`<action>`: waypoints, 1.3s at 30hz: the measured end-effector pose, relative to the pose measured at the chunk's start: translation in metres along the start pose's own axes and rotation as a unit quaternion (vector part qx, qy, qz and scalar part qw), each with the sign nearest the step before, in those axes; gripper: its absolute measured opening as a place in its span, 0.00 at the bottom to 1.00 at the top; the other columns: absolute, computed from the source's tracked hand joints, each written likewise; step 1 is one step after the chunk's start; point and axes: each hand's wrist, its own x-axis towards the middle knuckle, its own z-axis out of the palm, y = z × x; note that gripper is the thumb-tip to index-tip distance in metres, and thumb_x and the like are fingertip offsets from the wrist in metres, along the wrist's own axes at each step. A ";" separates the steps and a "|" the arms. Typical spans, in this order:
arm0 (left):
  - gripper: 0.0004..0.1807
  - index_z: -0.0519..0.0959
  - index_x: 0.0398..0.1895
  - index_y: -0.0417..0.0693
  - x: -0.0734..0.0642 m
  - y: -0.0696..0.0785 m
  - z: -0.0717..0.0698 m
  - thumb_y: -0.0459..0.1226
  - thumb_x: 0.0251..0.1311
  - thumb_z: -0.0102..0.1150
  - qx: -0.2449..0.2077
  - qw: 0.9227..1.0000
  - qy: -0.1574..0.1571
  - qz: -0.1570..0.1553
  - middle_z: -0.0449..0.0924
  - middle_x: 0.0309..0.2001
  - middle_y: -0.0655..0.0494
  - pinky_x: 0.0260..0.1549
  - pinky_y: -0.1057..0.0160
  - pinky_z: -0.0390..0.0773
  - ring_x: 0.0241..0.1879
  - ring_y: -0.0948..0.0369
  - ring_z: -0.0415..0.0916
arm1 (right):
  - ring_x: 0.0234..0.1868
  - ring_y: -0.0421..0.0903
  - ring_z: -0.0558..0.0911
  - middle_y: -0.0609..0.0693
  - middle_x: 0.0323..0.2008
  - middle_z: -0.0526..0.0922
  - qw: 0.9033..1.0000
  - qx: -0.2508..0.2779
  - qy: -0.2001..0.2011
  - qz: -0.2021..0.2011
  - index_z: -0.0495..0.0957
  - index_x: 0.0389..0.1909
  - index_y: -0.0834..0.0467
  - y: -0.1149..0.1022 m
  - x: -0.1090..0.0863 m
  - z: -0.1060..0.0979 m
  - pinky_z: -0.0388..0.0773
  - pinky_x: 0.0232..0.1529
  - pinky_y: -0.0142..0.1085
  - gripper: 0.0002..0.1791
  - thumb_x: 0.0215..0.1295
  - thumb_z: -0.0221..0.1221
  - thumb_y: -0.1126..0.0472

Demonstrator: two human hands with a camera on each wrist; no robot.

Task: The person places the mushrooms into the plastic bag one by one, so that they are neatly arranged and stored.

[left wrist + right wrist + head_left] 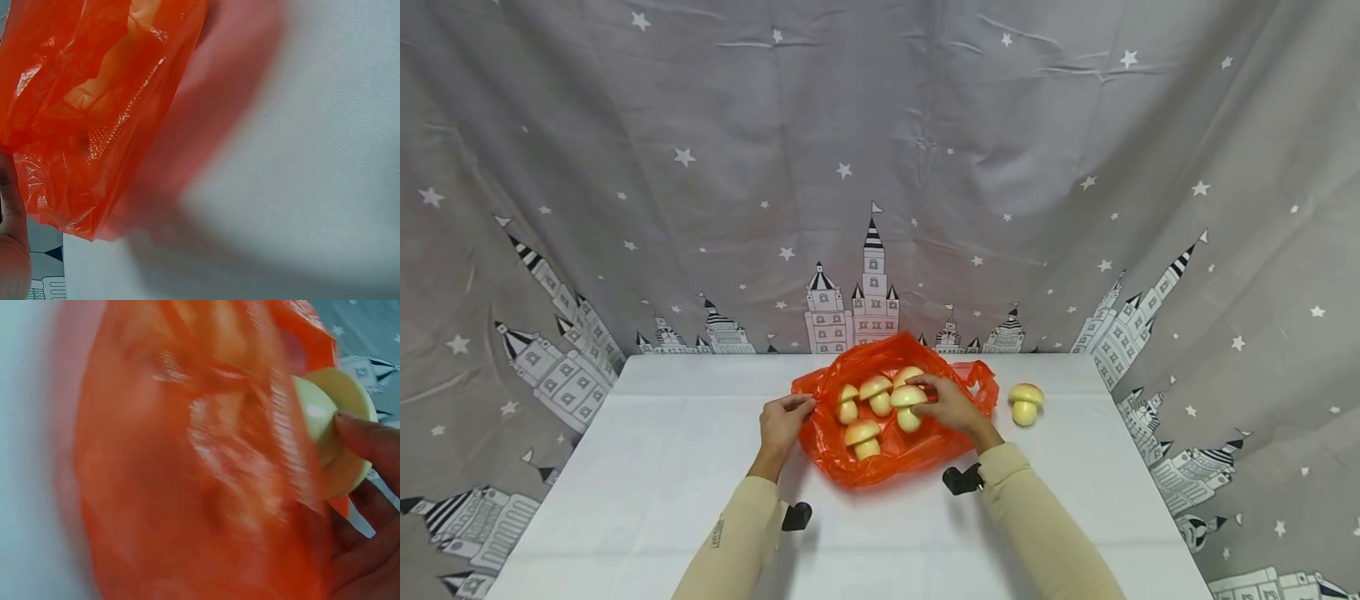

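Observation:
A red plastic bag (880, 478) lies spread open on the table, with several toy mushrooms (862, 432) inside it. At the bag's left rim, my left hand (782, 427) pinches the plastic; the left wrist view shows the red film gathered at the fingers. My right hand (953, 407) reaches over the bag's right side. Between its thumb and fingers it grips a mushroom (909, 397) with a pale yellow stem and a rounded cap. In the right wrist view the thumb presses that mushroom's stem (317, 411), and part of it is hidden behind the bag wall.
One more mushroom (1026, 403) stands on the white table (700, 433), to the right of the bag. Bag handles (985, 385) spread out on the right. A grey curtain (865, 125) with stars and castles hangs behind the table's back edge.

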 end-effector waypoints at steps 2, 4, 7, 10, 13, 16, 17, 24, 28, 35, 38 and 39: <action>0.16 0.81 0.50 0.35 -0.001 0.000 0.000 0.38 0.65 0.58 -0.002 1.000 -0.002 0.003 0.80 0.48 0.38 0.53 0.54 0.76 0.47 0.49 0.78 | 0.53 0.57 0.76 0.58 0.54 0.77 1.000 -0.013 -0.005 0.008 0.73 0.59 0.63 0.001 0.001 0.005 0.76 0.54 0.48 0.26 0.59 0.64 0.68; 0.16 0.81 0.50 0.35 -0.002 0.000 0.001 0.38 0.65 0.58 0.000 1.000 -0.004 0.003 0.80 0.48 0.39 0.53 0.54 0.77 0.47 0.49 0.78 | 0.54 0.57 0.77 0.58 0.54 0.78 1.000 -0.026 -0.006 0.017 0.72 0.59 0.63 0.002 0.001 0.009 0.75 0.55 0.49 0.25 0.59 0.64 0.68; 0.17 0.80 0.50 0.35 -0.003 0.000 0.001 0.38 0.65 0.58 0.000 1.000 -0.008 0.003 0.80 0.49 0.39 0.54 0.54 0.76 0.47 0.49 0.77 | 0.55 0.57 0.76 0.58 0.54 0.78 0.999 -0.038 -0.006 0.027 0.73 0.59 0.63 0.002 0.002 0.015 0.74 0.57 0.50 0.25 0.59 0.63 0.68; 0.16 0.81 0.50 0.35 -0.003 0.000 0.001 0.38 0.65 0.58 -0.003 1.000 -0.007 0.001 0.80 0.48 0.39 0.54 0.54 0.77 0.47 0.50 0.77 | 0.56 0.58 0.75 0.58 0.55 0.77 0.999 -0.041 -0.008 0.031 0.74 0.58 0.63 0.001 0.003 0.018 0.72 0.59 0.52 0.24 0.59 0.63 0.69; 0.15 0.81 0.49 0.35 -0.004 0.001 0.000 0.37 0.64 0.59 -0.005 1.000 -0.003 0.007 0.81 0.47 0.40 0.52 0.56 0.78 0.46 0.52 0.78 | 0.57 0.58 0.75 0.58 0.55 0.77 0.999 -0.043 -0.015 0.030 0.74 0.58 0.63 0.001 0.006 0.020 0.72 0.59 0.52 0.24 0.58 0.64 0.69; 0.15 0.82 0.48 0.35 -0.004 0.002 -0.001 0.37 0.64 0.59 -0.008 1.000 0.003 0.008 0.81 0.47 0.40 0.51 0.57 0.79 0.44 0.53 0.78 | 0.56 0.57 0.75 0.58 0.55 0.78 0.998 -0.048 -0.027 0.020 0.75 0.57 0.63 0.003 0.009 0.023 0.72 0.58 0.51 0.24 0.58 0.64 0.70; 0.15 0.82 0.48 0.35 -0.004 0.002 -0.002 0.37 0.64 0.59 -0.010 1.000 0.002 0.007 0.81 0.47 0.39 0.51 0.57 0.79 0.44 0.53 0.78 | 0.55 0.56 0.75 0.58 0.54 0.78 0.998 -0.050 -0.031 0.017 0.75 0.57 0.64 0.004 0.009 0.024 0.73 0.58 0.50 0.24 0.57 0.64 0.70; 0.16 0.80 0.51 0.34 -0.003 0.002 -0.002 0.37 0.66 0.58 -0.018 1.000 -0.014 -0.005 0.79 0.50 0.38 0.54 0.55 0.76 0.48 0.50 0.77 | 0.52 0.54 0.75 0.57 0.52 0.79 0.995 -0.093 -0.042 0.010 0.76 0.56 0.64 0.008 0.011 0.031 0.72 0.58 0.50 0.24 0.56 0.64 0.70; 0.15 0.81 0.49 0.35 -0.003 0.002 -0.001 0.37 0.65 0.59 -0.013 1.000 -0.005 0.001 0.81 0.48 0.39 0.53 0.56 0.77 0.46 0.51 0.78 | 0.52 0.54 0.76 0.58 0.51 0.79 0.991 -0.121 -0.047 -0.014 0.75 0.56 0.67 0.006 0.011 0.033 0.71 0.58 0.50 0.25 0.55 0.64 0.71; 0.15 0.82 0.48 0.35 -0.003 0.001 0.000 0.37 0.64 0.59 -0.013 1.000 -0.003 0.009 0.81 0.46 0.40 0.50 0.58 0.79 0.43 0.54 0.79 | 0.54 0.55 0.76 0.60 0.53 0.78 0.992 -0.118 -0.049 -0.007 0.74 0.56 0.69 0.003 0.010 0.035 0.70 0.59 0.50 0.24 0.56 0.63 0.72; 0.15 0.81 0.49 0.35 -0.003 0.001 0.000 0.37 0.65 0.59 -0.016 1.000 -0.006 0.005 0.81 0.47 0.39 0.51 0.58 0.79 0.44 0.53 0.79 | 0.54 0.56 0.76 0.61 0.53 0.78 0.992 -0.118 -0.048 -0.003 0.74 0.56 0.69 0.004 0.009 0.036 0.70 0.60 0.51 0.24 0.56 0.63 0.72; 0.15 0.81 0.49 0.35 -0.003 0.001 0.000 0.37 0.65 0.59 -0.016 1.000 -0.006 0.004 0.81 0.47 0.39 0.51 0.57 0.78 0.45 0.52 0.79 | 0.54 0.56 0.76 0.60 0.53 0.78 0.992 -0.120 -0.048 -0.003 0.74 0.56 0.69 0.005 0.010 0.036 0.70 0.60 0.51 0.24 0.56 0.63 0.72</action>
